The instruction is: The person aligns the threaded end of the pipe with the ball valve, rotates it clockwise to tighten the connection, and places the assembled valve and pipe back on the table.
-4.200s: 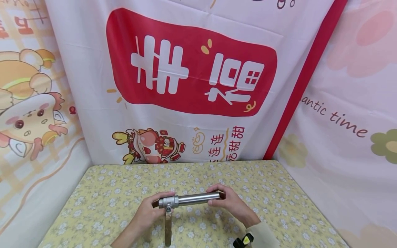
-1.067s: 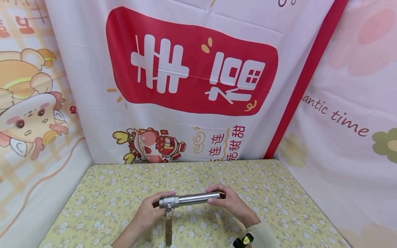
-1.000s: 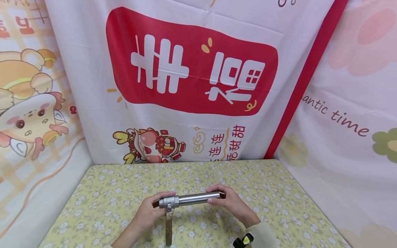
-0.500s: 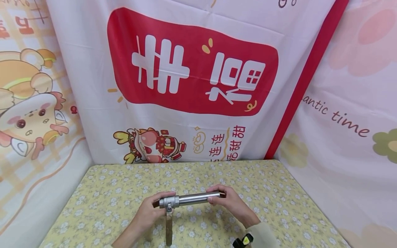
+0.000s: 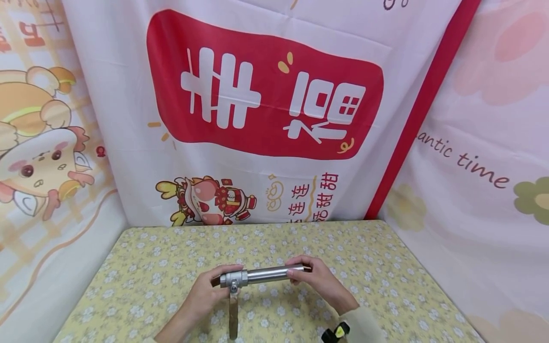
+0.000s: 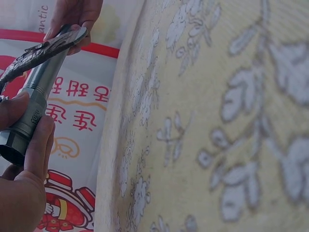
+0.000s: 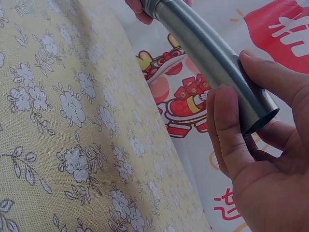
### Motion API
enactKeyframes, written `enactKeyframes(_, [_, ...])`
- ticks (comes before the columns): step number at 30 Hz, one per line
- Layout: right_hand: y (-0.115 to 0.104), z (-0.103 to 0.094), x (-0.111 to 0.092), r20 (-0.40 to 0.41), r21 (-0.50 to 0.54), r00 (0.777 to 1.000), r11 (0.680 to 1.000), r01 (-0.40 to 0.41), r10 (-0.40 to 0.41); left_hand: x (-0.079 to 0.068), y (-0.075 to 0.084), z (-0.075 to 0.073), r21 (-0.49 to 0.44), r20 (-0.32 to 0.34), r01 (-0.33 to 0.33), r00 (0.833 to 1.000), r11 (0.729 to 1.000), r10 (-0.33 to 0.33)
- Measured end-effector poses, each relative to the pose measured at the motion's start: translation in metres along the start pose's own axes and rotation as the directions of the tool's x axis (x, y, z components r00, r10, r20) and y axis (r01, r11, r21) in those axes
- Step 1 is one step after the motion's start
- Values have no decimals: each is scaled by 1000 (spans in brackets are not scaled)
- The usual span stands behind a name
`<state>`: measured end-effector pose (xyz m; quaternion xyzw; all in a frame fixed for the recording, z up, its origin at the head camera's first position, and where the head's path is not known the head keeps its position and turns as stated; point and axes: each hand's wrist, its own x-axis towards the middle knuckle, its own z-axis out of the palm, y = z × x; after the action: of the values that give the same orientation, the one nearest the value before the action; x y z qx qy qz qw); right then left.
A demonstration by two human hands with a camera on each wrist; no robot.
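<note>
A metal ball valve (image 5: 234, 278) and a smooth steel pipe (image 5: 268, 275) are joined end to end, held roughly level over the table. My left hand (image 5: 206, 291) grips the valve between thumb and fingers. From the valve body a long lever handle (image 5: 233, 315), brownish and worn, points toward me. At the other end, my right hand (image 5: 319, 280) holds the pipe near its tip. The right wrist view shows the thumb and fingers on opposite sides of the pipe (image 7: 207, 53), its hollow end uncovered. In the left wrist view, the valve's open end (image 6: 13, 147) faces the palm.
A table with a yellow floral cloth (image 5: 171, 252) lies beneath both hands. Printed white and red fabric (image 5: 266, 95) hangs behind it, with more printed hangings on the left and right. A black and yellow device (image 5: 336, 332) sits at the right wrist.
My right thumb has shifted from below the pipe up onto its near side, with fingertips now showing beneath. The left hand, valve and lever look the same as before.
</note>
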<state>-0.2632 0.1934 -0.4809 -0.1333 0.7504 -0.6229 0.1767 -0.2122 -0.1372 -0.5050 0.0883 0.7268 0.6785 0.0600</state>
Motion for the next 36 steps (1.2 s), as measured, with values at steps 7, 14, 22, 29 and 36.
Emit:
enactKeyframes(7, [1, 1, 1, -14, -18, 1000, 1000, 10, -10, 1, 2, 0, 3, -4, -9, 1000, 1000, 9])
enactKeyframes(14, [0, 2, 3, -33, -8, 999, 1000, 12, -13, 2, 0, 0, -12, -4, -4, 1000, 1000, 4])
enactKeyframes(22, [3, 0, 2, 24, 29, 998, 998, 57, -57, 2, 1, 1, -14, -6, 5, 1000, 1000, -5])
enactKeyframes(29, [3, -1, -2, 109, 66, 989, 993, 95, -102, 1, 3, 0, 0, -9, -2, 1000, 1000, 2])
enactKeyframes(36, [3, -1, -2, 115, 78, 987, 992, 101, -109, 1, 0, -1, 14, -8, -4, 1000, 1000, 4])
